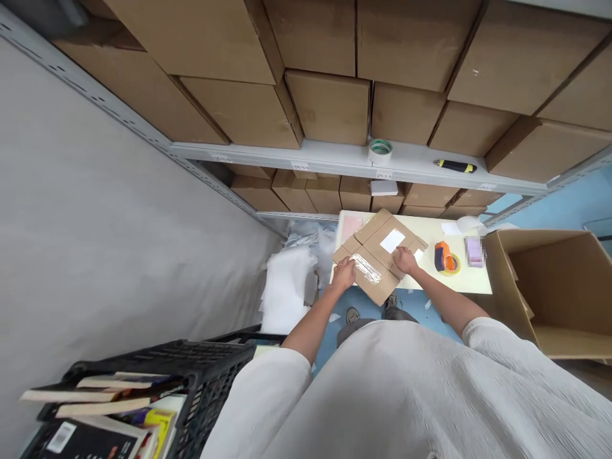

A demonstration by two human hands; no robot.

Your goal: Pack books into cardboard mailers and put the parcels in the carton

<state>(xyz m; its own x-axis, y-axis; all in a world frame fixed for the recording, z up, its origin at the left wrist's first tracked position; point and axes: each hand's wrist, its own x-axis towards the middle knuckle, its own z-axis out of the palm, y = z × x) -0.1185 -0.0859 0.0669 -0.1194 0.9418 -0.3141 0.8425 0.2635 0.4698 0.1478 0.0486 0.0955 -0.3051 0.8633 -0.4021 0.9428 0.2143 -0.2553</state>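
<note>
A flattened cardboard box [375, 237] lies tilted over the front edge of the pale table [471, 280]. White labels and a shiny strip of clear tape [367, 268] show on its face. My left hand [344, 274] is closed on its left edge, at the end of the tape strip. At the right, my right hand [405, 260] has its fingers curled against the cardboard by the white label [393, 240]; whether it pinches anything is too small to tell. To the right of that hand rests an orange tape dispenser [444, 256] with a roll of tape.
Shelves [325, 155] of cardboard boxes rise behind the table, with a tape roll [380, 150] and a yellow-black cutter [456, 166]. A large open carton [564, 287] stands right. White foam sheets [287, 287] and a black crate [191, 370] of books are at left.
</note>
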